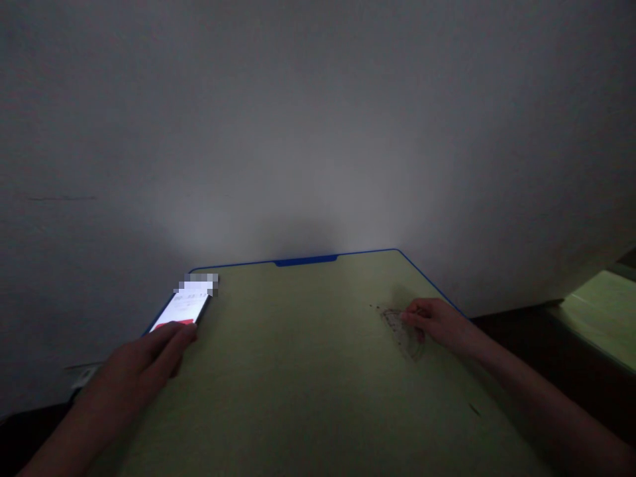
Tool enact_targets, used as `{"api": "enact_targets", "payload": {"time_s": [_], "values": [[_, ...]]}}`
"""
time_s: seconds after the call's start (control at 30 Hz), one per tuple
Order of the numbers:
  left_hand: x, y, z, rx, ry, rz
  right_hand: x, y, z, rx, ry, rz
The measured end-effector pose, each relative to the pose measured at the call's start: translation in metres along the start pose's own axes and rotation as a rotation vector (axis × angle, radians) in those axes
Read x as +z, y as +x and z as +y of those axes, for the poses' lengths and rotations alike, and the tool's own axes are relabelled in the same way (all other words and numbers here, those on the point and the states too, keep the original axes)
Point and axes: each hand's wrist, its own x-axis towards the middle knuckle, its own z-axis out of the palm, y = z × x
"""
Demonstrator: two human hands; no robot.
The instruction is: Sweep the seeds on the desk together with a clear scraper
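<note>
At the left of the desk lies a smartphone [185, 306] with a lit white screen and a red button low on it; part of the screen is pixelated. My left hand [158, 354] is closed over its lower end, which the fingers hide. On the right side of the desk, my right hand [431, 319] pinches the edge of a clear protractor [403, 334] with dark markings. The protractor seems to be lying on or just above the desktop; in the dim light I cannot tell which.
The pale greenish desktop [298, 358] has a blue rim and a blue tab [306, 261] at its far edge. A grey wall [318, 146] rises behind it. Another light surface [601, 311] stands at the far right, across a dark gap. A small dark mark [474, 410] shows near the right edge.
</note>
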Motion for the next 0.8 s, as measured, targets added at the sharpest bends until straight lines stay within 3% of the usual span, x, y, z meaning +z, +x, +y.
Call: {"api": "enact_targets", "payload": {"time_s": [0.27,0.47,0.63,0.8], "values": [[0.001,0.001,0.001,0.014,-0.044,-0.077,0.017,0.002,-0.015,0.044,-0.068,0.01],[0.001,0.0,0.002,0.059,-0.031,-0.088,0.036,0.027,-0.035,0.018,-0.161,0.011],[0.002,-0.001,0.003,0.075,-0.053,-0.075,0.03,0.056,-0.064,-0.121,-0.301,-0.027],[0.001,-0.003,0.005,0.08,-0.08,-0.059,0.026,0.079,-0.103,-0.301,-0.512,0.094]]}}
